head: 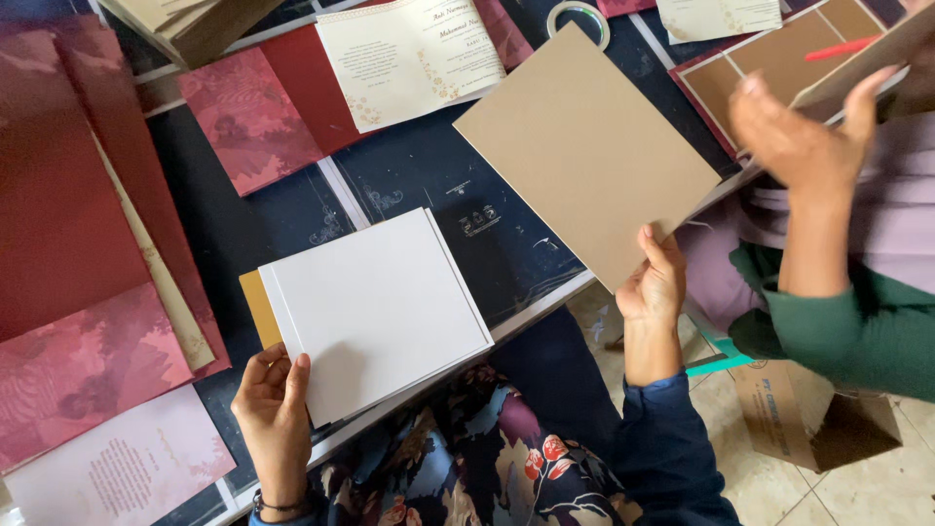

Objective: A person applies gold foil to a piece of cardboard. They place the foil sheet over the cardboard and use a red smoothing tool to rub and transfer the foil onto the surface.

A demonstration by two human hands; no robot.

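Left hand: the left hand pinches the lower left corner of a white folded card, thumb on top, the card lying flat on the dark table.
Under the card: a mustard-yellow sheet peeks out at its left edge.
Right hand: the right hand grips the lower corner of a tan cardboard sheet, held tilted above the table.
Nearby: a co-worker's hand holds another board at the upper right; maroon patterned sheets lie to the left.

Lighting: soft, even daylight, moderately bright; shadows faint and short beneath the white card stack. Mild sheen on the dark table toward 12 o'clock. Focus sharp centrally; co-worker's hand at 2 o'clock slightly motion-blurred.
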